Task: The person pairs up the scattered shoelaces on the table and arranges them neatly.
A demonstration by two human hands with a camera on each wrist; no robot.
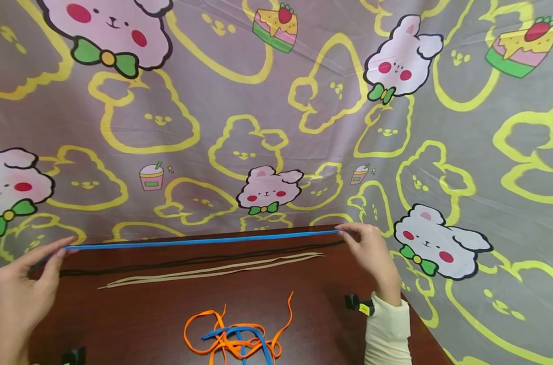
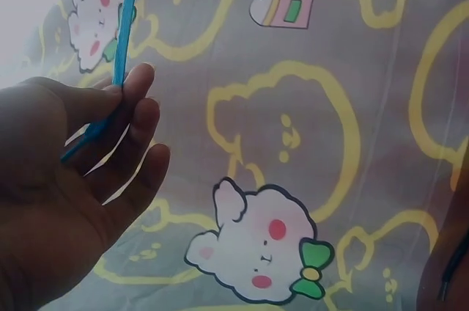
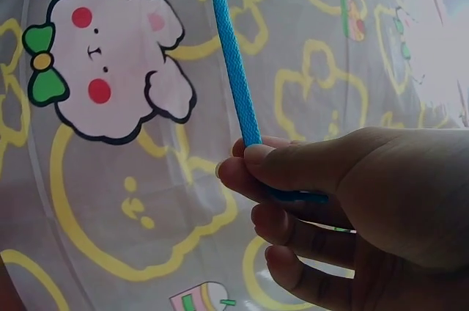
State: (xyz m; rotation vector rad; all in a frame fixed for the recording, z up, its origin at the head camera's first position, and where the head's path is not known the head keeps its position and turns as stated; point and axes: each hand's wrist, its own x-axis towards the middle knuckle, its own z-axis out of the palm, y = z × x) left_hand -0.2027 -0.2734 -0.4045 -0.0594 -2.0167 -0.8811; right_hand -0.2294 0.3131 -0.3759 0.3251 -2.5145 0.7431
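A flat blue shoelace (image 1: 203, 240) is stretched nearly straight between both hands above the far part of the table. My left hand (image 1: 25, 289) pinches it near one end between thumb and fingers; in the left wrist view a short blue tail (image 2: 77, 148) runs behind the palm. On the other side, my right hand (image 1: 369, 253) pinches it near its other end, and the right wrist view shows a short blue piece (image 3: 297, 196) under the thumb. Just below the stretched lace lie a black shoelace (image 1: 176, 262) and a beige shoelace (image 1: 212, 271), each laid out lengthwise, doubled.
Nearer on the dark reddish-brown table (image 1: 139, 314) lies a loose tangle of an orange shoelace (image 1: 232, 347) and another blue shoelace (image 1: 260, 337). A patterned cloth (image 1: 203, 167) with rabbits hangs behind and to the right, meeting the table's far edge.
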